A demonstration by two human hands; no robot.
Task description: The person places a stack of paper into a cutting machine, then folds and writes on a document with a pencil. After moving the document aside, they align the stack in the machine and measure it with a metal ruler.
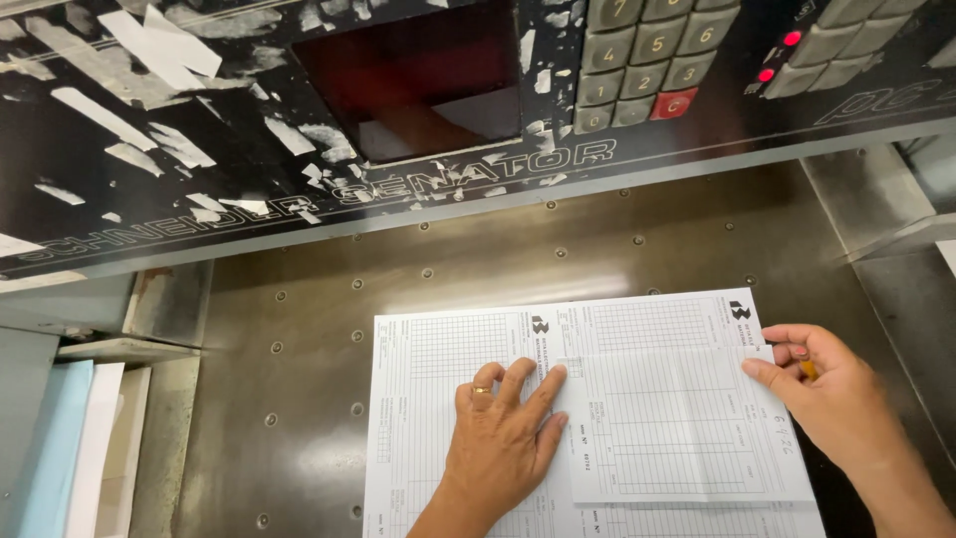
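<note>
White printed forms (498,349), ruled with fine grey grids and small dark logos near the top edge, lie in a stack on the dark metal tabletop (299,339) of a cutting machine. A smaller loose sheet (677,418) of the same ruled pattern sits on the stack, toward its right side, slightly askew.

Left hand (503,443): flat, palm down, fingers spread, pressing on the stack and touching the loose sheet's left edge. Gold ring on one finger. Grip open, nothing clasped.

Right hand (832,394): at the loose sheet's upper right corner, thumb and fingertips pinching the paper edge. Grip closed on the sheet. A small yellow object shows between the fingers; cannot tell what it is.

Tabletop: brownish steel, glossy, dotted with rows of small round holes.

Above it, black control panel (199,130), worn, patched with torn white tape scraps. Pale outlined lettering runs along its lower edge. Dark reddish rectangular screen (418,80) in the centre. Grey square-keyed keypad (647,60) to the right of it, one red key at the bottom corner. Two small red lamps (779,57) glow further right.

Far left: upright stacks of pale blue and white paper (75,448) beside the tabletop.
</note>
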